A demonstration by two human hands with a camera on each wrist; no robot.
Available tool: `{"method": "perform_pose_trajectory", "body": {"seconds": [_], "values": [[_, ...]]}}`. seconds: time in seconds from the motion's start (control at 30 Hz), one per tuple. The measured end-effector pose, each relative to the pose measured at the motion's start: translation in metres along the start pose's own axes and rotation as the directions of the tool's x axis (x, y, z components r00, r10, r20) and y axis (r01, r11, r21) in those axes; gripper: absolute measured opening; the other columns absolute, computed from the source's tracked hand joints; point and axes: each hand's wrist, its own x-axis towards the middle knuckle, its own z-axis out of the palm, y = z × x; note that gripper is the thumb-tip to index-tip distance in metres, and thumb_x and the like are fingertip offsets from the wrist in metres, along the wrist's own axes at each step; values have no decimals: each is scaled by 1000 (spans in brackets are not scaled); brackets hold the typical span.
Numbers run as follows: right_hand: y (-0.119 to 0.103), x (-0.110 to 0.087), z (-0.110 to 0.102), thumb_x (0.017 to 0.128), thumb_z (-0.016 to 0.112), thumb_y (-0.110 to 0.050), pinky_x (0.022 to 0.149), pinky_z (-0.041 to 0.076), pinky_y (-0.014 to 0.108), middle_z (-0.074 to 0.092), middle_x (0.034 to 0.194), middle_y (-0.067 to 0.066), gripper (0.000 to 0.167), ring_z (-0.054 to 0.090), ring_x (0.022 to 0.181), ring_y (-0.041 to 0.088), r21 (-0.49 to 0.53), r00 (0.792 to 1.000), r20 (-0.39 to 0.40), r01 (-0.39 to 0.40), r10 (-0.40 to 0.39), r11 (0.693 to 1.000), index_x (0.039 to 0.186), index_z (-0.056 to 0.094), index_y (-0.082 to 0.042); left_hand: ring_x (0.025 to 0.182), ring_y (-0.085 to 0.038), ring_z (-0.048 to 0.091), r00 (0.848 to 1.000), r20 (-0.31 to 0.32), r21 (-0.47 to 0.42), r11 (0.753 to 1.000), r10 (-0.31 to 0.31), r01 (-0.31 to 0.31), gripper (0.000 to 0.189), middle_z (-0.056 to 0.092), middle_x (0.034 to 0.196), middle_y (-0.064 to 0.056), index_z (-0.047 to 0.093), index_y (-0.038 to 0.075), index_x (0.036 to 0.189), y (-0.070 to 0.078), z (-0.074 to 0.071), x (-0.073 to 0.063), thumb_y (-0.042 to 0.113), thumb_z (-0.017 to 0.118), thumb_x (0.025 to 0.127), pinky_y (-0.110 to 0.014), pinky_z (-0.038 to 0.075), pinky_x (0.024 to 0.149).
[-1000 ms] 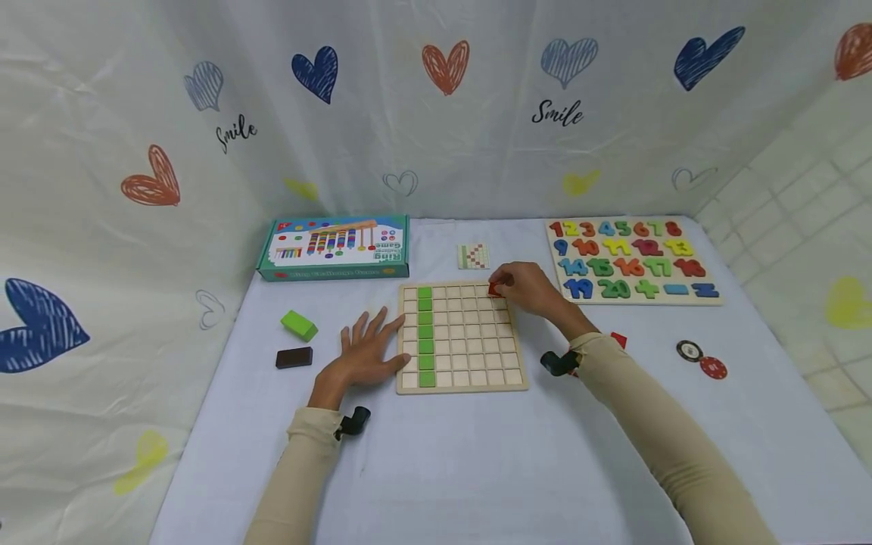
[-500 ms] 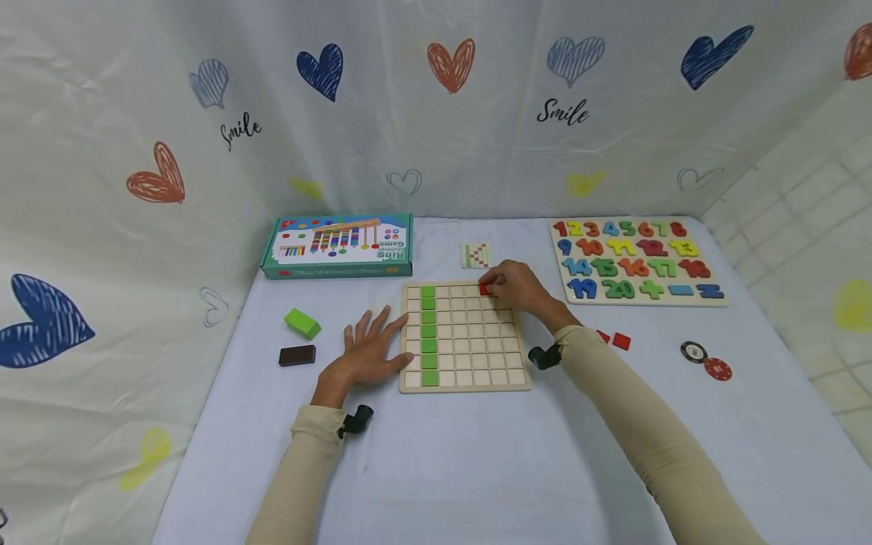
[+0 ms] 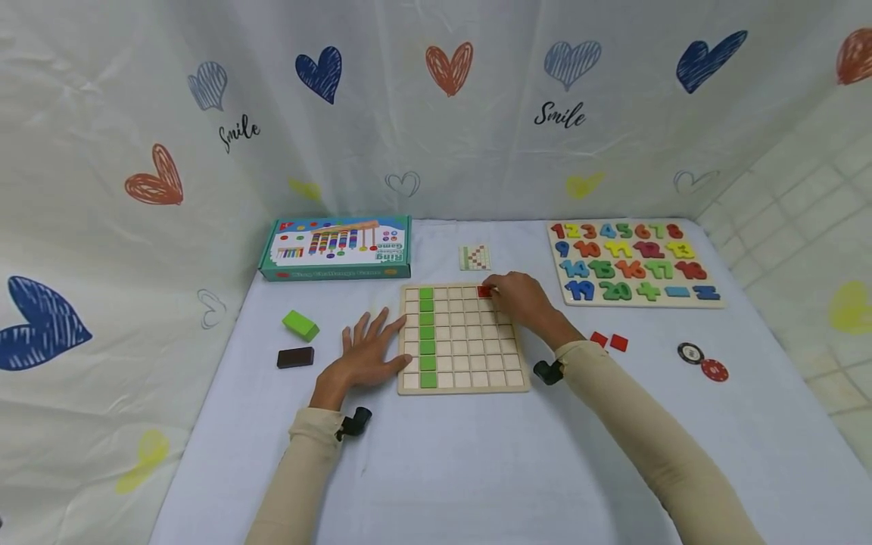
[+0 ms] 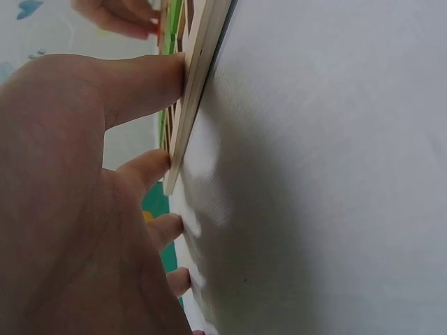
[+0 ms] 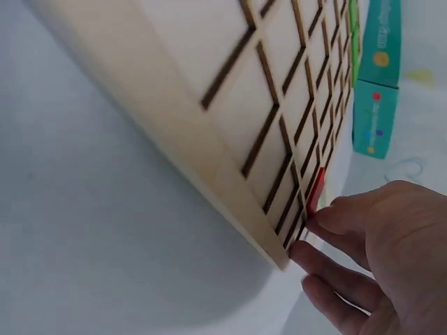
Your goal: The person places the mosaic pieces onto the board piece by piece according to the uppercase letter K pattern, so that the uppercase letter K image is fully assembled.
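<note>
A wooden grid board [image 3: 463, 391] lies mid-table, with a column of green square tiles [image 3: 427, 333] near its left side. Spread fingers of my left hand [image 3: 364, 357] rest beside the board's left edge; in the left wrist view its thumb [image 4: 150, 84] touches the rim. At the top row, toward the far right corner, my right hand [image 3: 523, 301] pinches a red square tile [image 3: 484, 291] between thumb and fingertips. The right wrist view has that red tile [image 5: 316, 192] at a grid cell, partly covered by the thumb.
Two loose red tiles [image 3: 618, 343] lie right of the board, near poker chips [image 3: 714, 369]. Left are a green block [image 3: 300, 325] and a dark block [image 3: 295, 357]. Behind stand a game box [image 3: 334, 250], a small pattern card [image 3: 474, 257] and a number puzzle [image 3: 633, 265].
The right hand has moved the red tile slightly left along the top row, from the corner cell to the one beside it. The left hand has stayed put.
</note>
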Motion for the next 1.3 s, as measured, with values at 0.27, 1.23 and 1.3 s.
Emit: {"method": "perform_pose_trajectory", "body": {"seconds": [0.27, 1.23, 1.3], "values": [[8, -11, -10, 103, 69, -18, 89, 60, 47, 75, 126, 13, 31, 68, 106, 29, 88, 997, 69, -46, 40, 995, 132, 74, -8, 163, -45, -8, 1000, 4, -9, 1000, 19, -19, 78, 3, 180, -12, 25, 26, 171, -1, 0, -1, 48, 60, 104, -76, -6, 122], [121, -121, -90, 85, 90, -19, 85, 61, 55, 67, 114, 23, 50, 64, 102, 38, 33, 860, 442, -299, 255, 954, 125, 68, 2, 163, -41, -11, 1000, -7, -12, 1000, 14, -14, 79, 0, 180, -8, 23, 29, 171, -6, 4, 4, 52, 57, 104, -74, -9, 123], [127, -127, -86, 83, 92, -17, 87, 60, 57, 67, 111, 20, 59, 63, 102, 39, 34, 874, 415, -290, 251, 956, 130, 64, 3, 163, -43, -10, 1000, -7, -17, 1000, 18, -18, 79, 2, 180, -10, 24, 28, 171, -5, 3, 3, 51, 58, 104, -74, -8, 123]]}}
